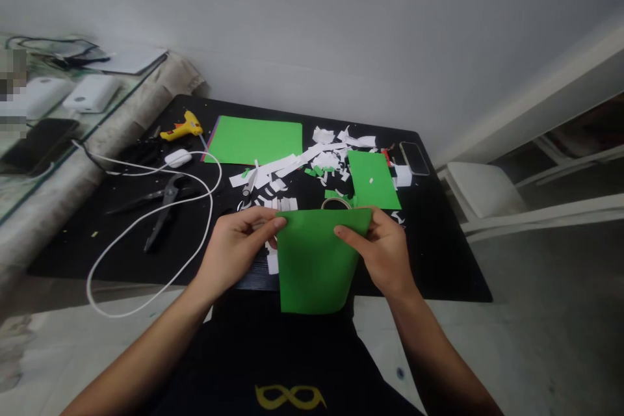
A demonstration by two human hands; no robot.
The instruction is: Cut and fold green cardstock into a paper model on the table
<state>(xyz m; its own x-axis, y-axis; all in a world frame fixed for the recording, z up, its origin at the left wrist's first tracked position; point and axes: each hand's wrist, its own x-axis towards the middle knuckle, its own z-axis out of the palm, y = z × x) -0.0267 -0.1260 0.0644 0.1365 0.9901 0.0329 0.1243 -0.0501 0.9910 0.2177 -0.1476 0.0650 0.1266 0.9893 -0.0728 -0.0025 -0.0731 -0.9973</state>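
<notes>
Holding a smooth green sheet up by its top corners, the person has the left hand pinching one corner between thumb and finger. The right hand grips the other side, with its thumb on the front. The sheet hangs over the near edge of the table, in front of the person's body. It is flat on the left and bends in a soft curve on the right.

Behind it, a round ring peeks out. Thin white paper scraps, some long and some tiny, lie in a messy heap. A smaller green piece lies to the right of them, and a big green sheet lies on the far left part. A yellow glue gun sits near that one. A white cord loops past a dark tool with spread arms.

The table is black and flat, against a plain pale wall. A white chair stands on the right. A yellow loop mark shows on the dark shirt.
</notes>
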